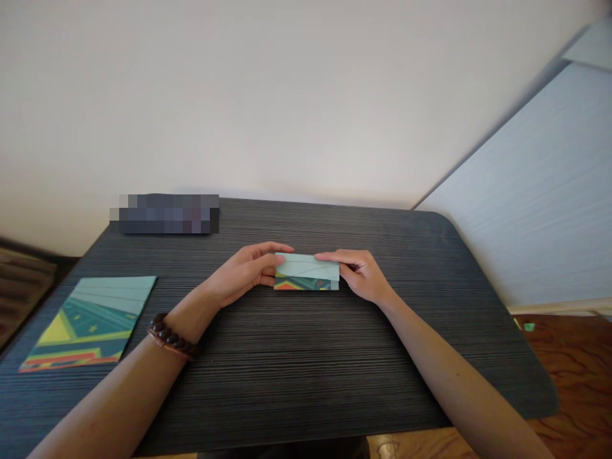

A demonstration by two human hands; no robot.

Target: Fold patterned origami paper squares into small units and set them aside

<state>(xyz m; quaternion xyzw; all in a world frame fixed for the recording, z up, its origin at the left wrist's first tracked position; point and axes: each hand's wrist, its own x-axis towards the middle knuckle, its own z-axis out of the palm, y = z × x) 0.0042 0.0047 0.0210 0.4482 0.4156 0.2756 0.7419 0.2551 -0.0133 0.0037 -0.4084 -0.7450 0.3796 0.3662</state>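
Note:
A small folded sheet of paper (306, 271) is held between my two hands over the middle of the dark table. Its upper part is plain pale green; the strip below carries a yellow, orange and teal pattern. My left hand (251, 271) grips the paper's left end, thumb on the front and fingers behind. At the right end, my right hand (362, 274) pinches it, with the index finger along the top edge. The fingers behind the paper are partly hidden. A beaded bracelet (169, 335) circles my left wrist.
A patterned sheet of paper (93, 319) lies flat on the table (296, 376) at the left. At the back left sits a dark, blurred-out object (165, 217). A pale wall (296, 102) rises behind, and a light panel (535, 185) stands at the right.

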